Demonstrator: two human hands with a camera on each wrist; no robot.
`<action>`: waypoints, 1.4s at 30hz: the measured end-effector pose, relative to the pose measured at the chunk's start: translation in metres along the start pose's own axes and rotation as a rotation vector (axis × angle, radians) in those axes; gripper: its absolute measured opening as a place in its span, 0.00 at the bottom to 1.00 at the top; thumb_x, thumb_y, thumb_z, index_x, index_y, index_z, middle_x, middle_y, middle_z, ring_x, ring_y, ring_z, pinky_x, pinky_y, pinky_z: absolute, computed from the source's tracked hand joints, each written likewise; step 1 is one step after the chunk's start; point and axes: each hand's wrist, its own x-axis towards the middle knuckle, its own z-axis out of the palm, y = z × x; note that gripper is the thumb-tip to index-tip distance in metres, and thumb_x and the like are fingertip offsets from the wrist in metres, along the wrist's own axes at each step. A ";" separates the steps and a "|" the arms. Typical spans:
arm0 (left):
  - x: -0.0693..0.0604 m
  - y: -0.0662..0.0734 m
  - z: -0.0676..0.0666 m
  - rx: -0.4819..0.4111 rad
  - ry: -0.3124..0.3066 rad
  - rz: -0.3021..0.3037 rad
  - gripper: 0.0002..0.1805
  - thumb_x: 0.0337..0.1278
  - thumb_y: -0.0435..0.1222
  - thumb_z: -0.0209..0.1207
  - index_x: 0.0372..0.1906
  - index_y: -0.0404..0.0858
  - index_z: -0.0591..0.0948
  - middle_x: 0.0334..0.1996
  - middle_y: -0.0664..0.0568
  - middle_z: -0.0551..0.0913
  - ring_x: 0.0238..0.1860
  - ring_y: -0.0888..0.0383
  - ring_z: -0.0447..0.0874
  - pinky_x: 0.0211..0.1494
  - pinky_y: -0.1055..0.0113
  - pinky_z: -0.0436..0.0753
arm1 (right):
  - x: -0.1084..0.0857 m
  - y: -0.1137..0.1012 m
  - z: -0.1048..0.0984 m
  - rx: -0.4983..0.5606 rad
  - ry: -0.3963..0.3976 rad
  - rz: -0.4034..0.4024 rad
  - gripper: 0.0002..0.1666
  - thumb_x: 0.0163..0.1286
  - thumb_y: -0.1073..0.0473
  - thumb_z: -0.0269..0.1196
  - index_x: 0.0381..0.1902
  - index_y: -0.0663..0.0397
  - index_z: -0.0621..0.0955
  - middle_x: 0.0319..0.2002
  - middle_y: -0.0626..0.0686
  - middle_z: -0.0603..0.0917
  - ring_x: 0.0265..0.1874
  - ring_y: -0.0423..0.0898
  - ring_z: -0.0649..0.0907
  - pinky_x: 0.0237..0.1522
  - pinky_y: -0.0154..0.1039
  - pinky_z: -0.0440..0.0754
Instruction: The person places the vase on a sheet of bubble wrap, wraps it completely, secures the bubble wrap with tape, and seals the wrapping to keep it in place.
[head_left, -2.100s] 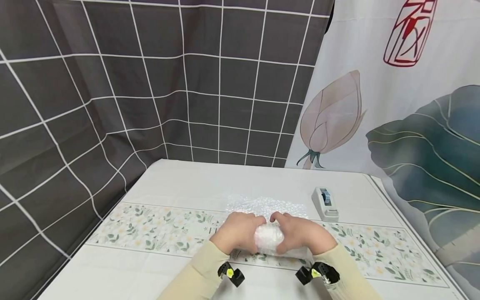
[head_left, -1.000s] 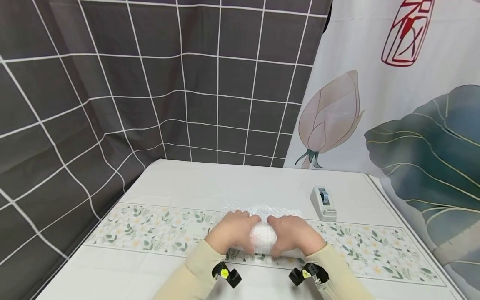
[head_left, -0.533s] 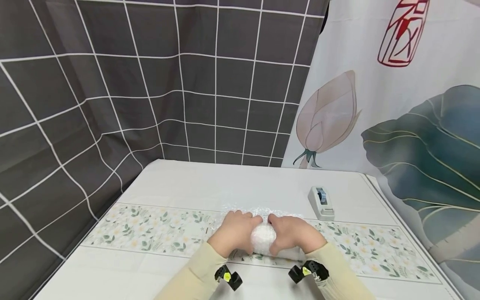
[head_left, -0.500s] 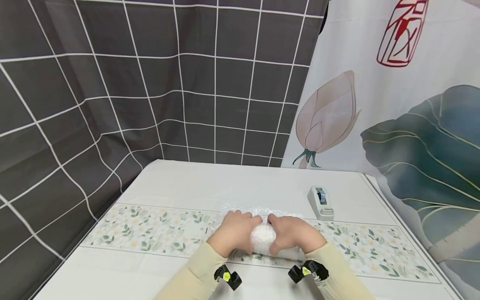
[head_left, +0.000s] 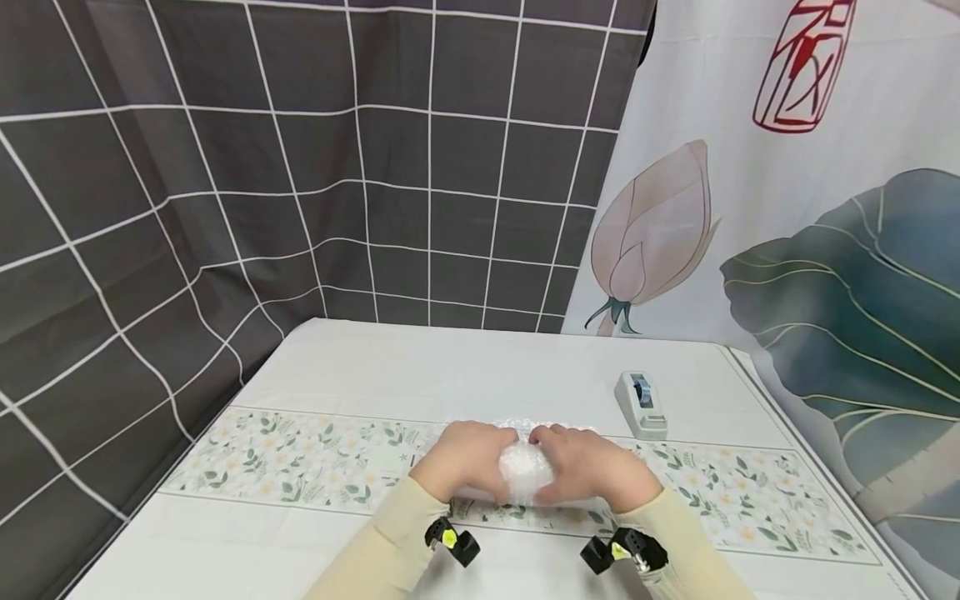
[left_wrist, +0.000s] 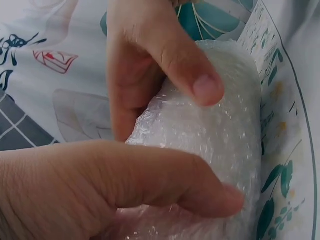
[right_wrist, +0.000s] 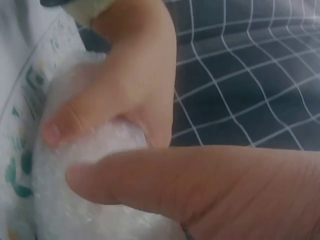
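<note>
Well, the only bold writing I can pick out from my end is the red seal-style mark [head_left: 805, 67] on the white curtain [head_left: 750, 200], far off toward one o'clock from the hands; I can't read its characters. Through the left wrist camera I catch dark brush strokes [left_wrist: 12, 47] at ten o'clock, cut off at the edge and illegible to me.

At the work, left hand [head_left: 468, 458] and right hand [head_left: 588, 467] both grip the bubble-wrapped bundle [head_left: 527, 471], thumbs laid on its near side. It lies on the table's floral band [head_left: 300, 458]. A tape dispenser [head_left: 641, 406] stands at two o'clock from it. Compared with two seconds ago, I see less flat bubble wrap [head_left: 517, 422] beyond the hands at twelve o'clock.
</note>
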 end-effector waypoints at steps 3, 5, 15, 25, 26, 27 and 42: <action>-0.001 -0.005 -0.001 -0.033 -0.020 0.004 0.27 0.22 0.49 0.76 0.37 0.52 0.78 0.26 0.67 0.78 0.26 0.64 0.75 0.32 0.66 0.76 | 0.000 -0.008 0.003 -0.085 0.023 -0.007 0.50 0.41 0.42 0.79 0.60 0.57 0.76 0.49 0.55 0.83 0.48 0.56 0.82 0.52 0.59 0.79; -0.001 -0.007 -0.002 -0.036 -0.030 0.004 0.27 0.22 0.50 0.76 0.37 0.52 0.78 0.26 0.67 0.78 0.26 0.64 0.75 0.33 0.66 0.76 | 0.002 -0.012 0.007 -0.149 0.044 -0.002 0.52 0.36 0.42 0.81 0.59 0.56 0.76 0.49 0.55 0.84 0.49 0.57 0.83 0.51 0.60 0.79; -0.002 -0.013 -0.002 -0.040 -0.009 0.052 0.38 0.28 0.52 0.76 0.55 0.53 0.80 0.38 0.65 0.84 0.36 0.64 0.80 0.44 0.64 0.79 | 0.015 -0.004 0.019 -0.216 0.111 0.001 0.48 0.29 0.43 0.79 0.53 0.51 0.78 0.35 0.49 0.84 0.33 0.49 0.82 0.37 0.51 0.82; -0.010 0.014 -0.002 0.184 0.048 0.003 0.52 0.21 0.56 0.83 0.64 0.53 0.75 0.46 0.55 0.83 0.47 0.54 0.79 0.57 0.54 0.75 | 0.017 0.006 0.017 -0.074 0.039 0.041 0.39 0.32 0.44 0.74 0.46 0.51 0.78 0.27 0.43 0.79 0.25 0.43 0.77 0.30 0.46 0.79; -0.010 0.016 -0.001 0.202 0.052 -0.003 0.52 0.21 0.56 0.83 0.64 0.53 0.76 0.46 0.55 0.83 0.46 0.54 0.79 0.56 0.54 0.75 | 0.017 0.006 0.017 -0.051 0.028 0.043 0.38 0.32 0.44 0.73 0.45 0.50 0.78 0.26 0.42 0.79 0.25 0.43 0.77 0.29 0.46 0.79; -0.010 0.017 -0.001 0.215 0.055 -0.009 0.51 0.21 0.55 0.83 0.63 0.53 0.76 0.46 0.55 0.83 0.46 0.54 0.79 0.56 0.54 0.75 | 0.017 0.006 0.016 -0.028 0.015 0.044 0.38 0.32 0.45 0.73 0.45 0.50 0.78 0.26 0.42 0.79 0.25 0.43 0.77 0.29 0.46 0.78; -0.005 0.015 0.003 0.192 0.061 0.010 0.36 0.23 0.52 0.81 0.49 0.51 0.81 0.34 0.58 0.83 0.33 0.57 0.78 0.41 0.60 0.78 | 0.013 0.013 0.009 0.080 -0.043 -0.011 0.47 0.34 0.43 0.74 0.56 0.53 0.78 0.41 0.46 0.81 0.38 0.46 0.80 0.42 0.49 0.81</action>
